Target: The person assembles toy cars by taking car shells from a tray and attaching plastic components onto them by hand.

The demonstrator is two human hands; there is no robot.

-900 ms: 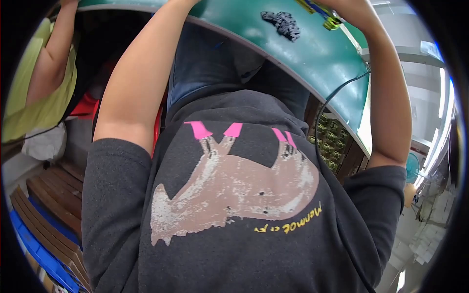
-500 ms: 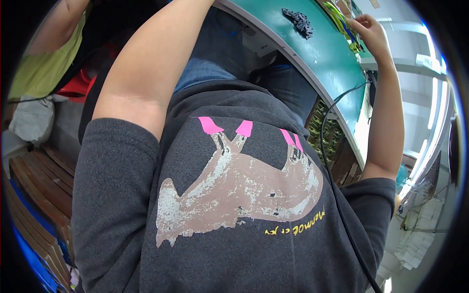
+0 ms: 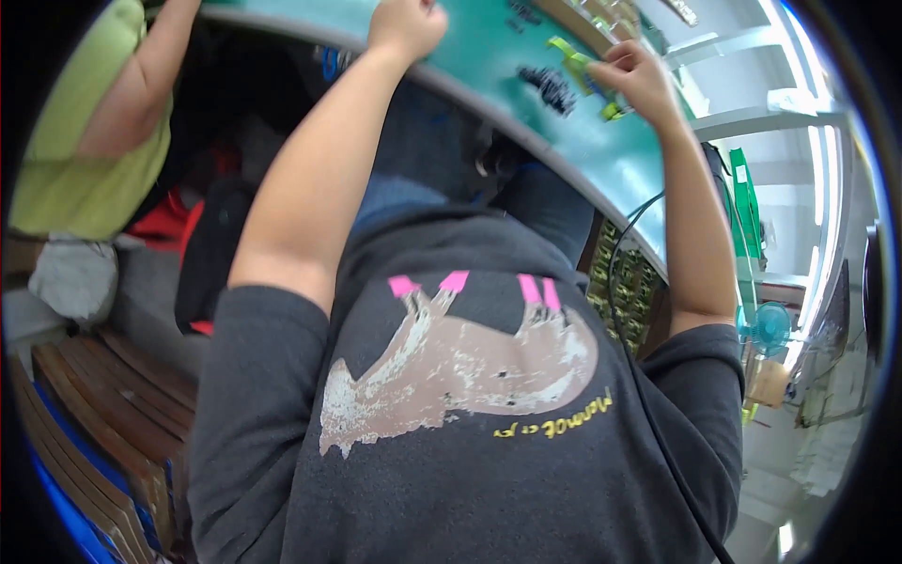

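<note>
My left hand [image 3: 407, 28] is closed, held over the front edge of the green table [image 3: 479, 56]. Whatever its fingers hold, if anything, does not show. On the right, my right hand [image 3: 644, 85] has its thumb and fingers bent together at a long, thin yellow-green and blue object [image 3: 584, 73], whose kind I cannot make out. Just left of that object lies a small heap of black parts [image 3: 548, 90] on the tabletop. Some more dark parts [image 3: 523, 11] sit farther back at the top edge of the view.
Behind the right hand stands a brown box or tray [image 3: 575, 21] with small pieces. A black cable [image 3: 628, 282] runs from the table down across my shirt. At far left sits another person in a yellow-green shirt [image 3: 80, 179], beside a slatted wooden bench [image 3: 113, 404].
The view has shifted, bringing my left hand into sight. My right hand, with the yellow-green and blue object, is now nearer the black heap. More of the other person shows.
</note>
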